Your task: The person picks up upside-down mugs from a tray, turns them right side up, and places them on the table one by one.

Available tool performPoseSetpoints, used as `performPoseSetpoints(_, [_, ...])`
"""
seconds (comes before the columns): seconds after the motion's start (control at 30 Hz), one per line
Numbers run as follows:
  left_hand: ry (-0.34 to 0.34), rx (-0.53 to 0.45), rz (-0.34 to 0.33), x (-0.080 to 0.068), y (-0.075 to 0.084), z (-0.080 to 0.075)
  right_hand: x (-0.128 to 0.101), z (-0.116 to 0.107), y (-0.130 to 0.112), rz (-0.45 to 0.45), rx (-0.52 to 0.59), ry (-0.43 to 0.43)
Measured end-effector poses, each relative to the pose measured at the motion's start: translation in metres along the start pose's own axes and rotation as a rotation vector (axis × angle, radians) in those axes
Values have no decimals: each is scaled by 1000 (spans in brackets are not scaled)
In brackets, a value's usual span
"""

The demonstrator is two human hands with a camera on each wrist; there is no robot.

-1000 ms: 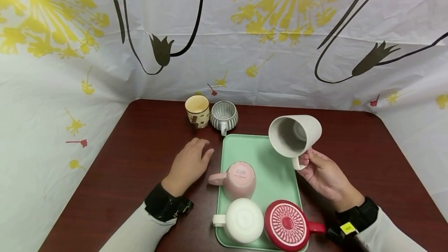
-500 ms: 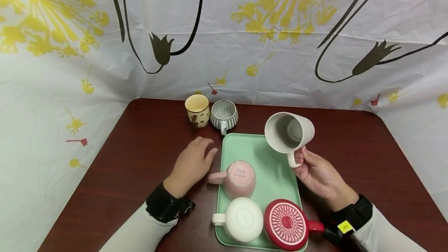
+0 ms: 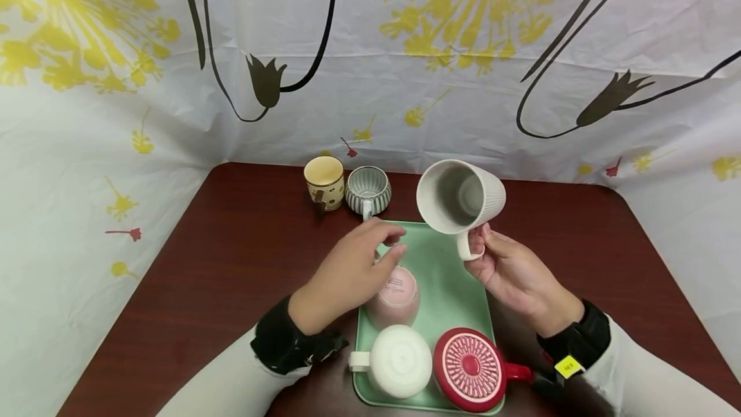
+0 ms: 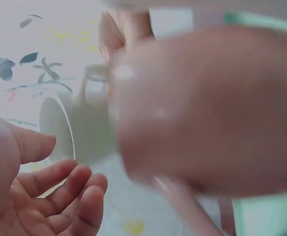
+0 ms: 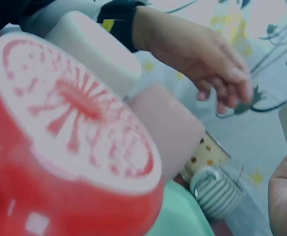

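Note:
My right hand (image 3: 515, 275) pinches the handle of a white ribbed mug (image 3: 491, 198) and holds it tilted above the far part of a green tray (image 3: 448, 295), its mouth turned left toward me. Nearby, my left hand (image 3: 350, 269) hovers over the tray's left side with fingers loosely bent, holding nothing. It hides part of an upside-down pink mug (image 3: 396, 304), handle included. In the left wrist view the white ribbed mug (image 4: 92, 128) appears beyond the left fingers, apart from them as far as the head view shows.
An upside-down white mug (image 3: 401, 362) and an upside-down red mug (image 3: 470, 369) stand on the tray's near end. Behind the tray, a yellow spotted mug (image 3: 325, 182) and a grey striped mug (image 3: 370, 188) stand upright on the dark table (image 3: 249, 230). A patterned cloth (image 3: 359, 82) hangs behind.
My right hand has lifted the white ribbed mug up and leftward, farther over the tray. My left hand has moved right, from beside the tray to above the pink mug.

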State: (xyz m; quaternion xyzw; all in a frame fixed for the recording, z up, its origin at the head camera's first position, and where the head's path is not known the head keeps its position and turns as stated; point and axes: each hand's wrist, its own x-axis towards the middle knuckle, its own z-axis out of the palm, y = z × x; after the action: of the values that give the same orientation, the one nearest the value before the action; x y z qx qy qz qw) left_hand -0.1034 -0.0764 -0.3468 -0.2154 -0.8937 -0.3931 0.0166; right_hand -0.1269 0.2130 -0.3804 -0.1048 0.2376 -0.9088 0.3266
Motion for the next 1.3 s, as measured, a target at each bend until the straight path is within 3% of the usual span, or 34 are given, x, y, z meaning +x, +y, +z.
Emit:
performPoseSetpoints(0.17, [-131, -176, -56, 12, 20, 4, 10, 16, 3, -2, 0, 36])
performPoseSetpoints(0.27, [-167, -310, -109, 17, 26, 9, 16, 24, 8, -7, 1, 41])
performPoseSetpoints(0.67, [-100, -741, -217, 24, 26, 19, 28, 45, 24, -49, -165, 164])
performPoseSetpoints(0.97, [-128, -1053, -280, 30, 24, 17, 31, 53, 25, -12, -431, 345])
performPoseSetpoints(1.1, [-156, -1104, -299, 31, 23, 15, 29, 49, 26, 102, -540, 336])
performPoseSetpoints(1.3, [-161, -1008, -362, 32, 21, 12, 20, 42, 24, 229, -717, 307])
